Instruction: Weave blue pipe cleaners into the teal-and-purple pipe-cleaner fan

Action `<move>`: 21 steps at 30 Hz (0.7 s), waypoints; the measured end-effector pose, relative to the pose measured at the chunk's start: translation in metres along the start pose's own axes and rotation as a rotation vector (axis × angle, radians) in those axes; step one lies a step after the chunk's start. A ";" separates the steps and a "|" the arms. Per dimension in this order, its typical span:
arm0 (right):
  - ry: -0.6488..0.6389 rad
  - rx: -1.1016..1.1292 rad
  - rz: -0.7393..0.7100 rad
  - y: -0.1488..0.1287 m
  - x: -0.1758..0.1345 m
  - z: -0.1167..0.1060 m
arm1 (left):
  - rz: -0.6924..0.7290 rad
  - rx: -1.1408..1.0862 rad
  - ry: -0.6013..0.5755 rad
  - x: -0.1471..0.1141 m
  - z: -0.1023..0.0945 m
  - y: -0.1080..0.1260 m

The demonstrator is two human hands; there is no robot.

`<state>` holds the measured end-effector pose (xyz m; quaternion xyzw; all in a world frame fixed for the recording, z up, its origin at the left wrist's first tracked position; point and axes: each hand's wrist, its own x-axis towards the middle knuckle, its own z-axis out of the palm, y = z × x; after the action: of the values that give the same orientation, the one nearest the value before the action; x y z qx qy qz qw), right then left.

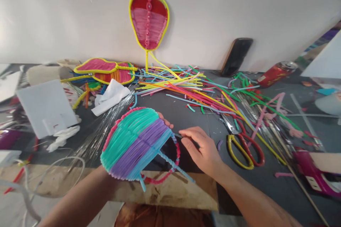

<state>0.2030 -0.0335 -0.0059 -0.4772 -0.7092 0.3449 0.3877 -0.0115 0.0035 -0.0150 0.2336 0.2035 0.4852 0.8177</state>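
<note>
A rounded pipe-cleaner panel (pixel 138 145), banded in teal, purple and light blue with a pinkish-red twisted rim, is tilted above the table edge. My left hand (pixel 165 120) supports it from behind; only its fingertips show past the far edge, the rest being hidden. A loop of the red rim stands bare at the lower right, and a light blue twisted stem (pixel 177 170) sticks out across it. Beside that loop, my right hand (pixel 201 149) is closed, thumb and forefinger pinching a short light blue pipe-cleaner end (pixel 179 135) at the panel's right corner.
Loose pipe cleaners (pixel 173 85) lie heaped at the back, below an upright yellow-rimmed pink piece (pixel 147 21). Scissors (pixel 245 149) rest right of my right hand. A phone (pixel 237 56) leans on the wall near a red can (pixel 277 72). Metal wires (pixel 106 124) spread leftward.
</note>
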 end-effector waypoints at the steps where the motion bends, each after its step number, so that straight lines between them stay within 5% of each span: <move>1: -0.037 0.002 0.014 -0.001 -0.001 0.001 | -0.011 0.004 -0.014 -0.002 0.001 0.000; 5: -0.166 0.124 0.190 -0.003 -0.002 0.009 | -0.040 0.002 -0.005 -0.008 0.016 -0.001; 10: -0.329 0.563 0.481 -0.005 0.002 0.011 | -0.061 -0.070 0.005 -0.008 0.032 -0.001; 16: -0.358 0.838 0.549 -0.006 0.003 0.012 | -0.094 -0.102 0.001 -0.003 0.019 -0.004; 21: -0.377 0.803 0.517 -0.002 0.002 0.012 | -0.073 -0.079 -0.025 -0.001 0.022 -0.004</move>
<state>0.1908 -0.0337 -0.0094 -0.3801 -0.4372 0.7547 0.3079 0.0035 -0.0029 0.0006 0.1998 0.1825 0.4597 0.8459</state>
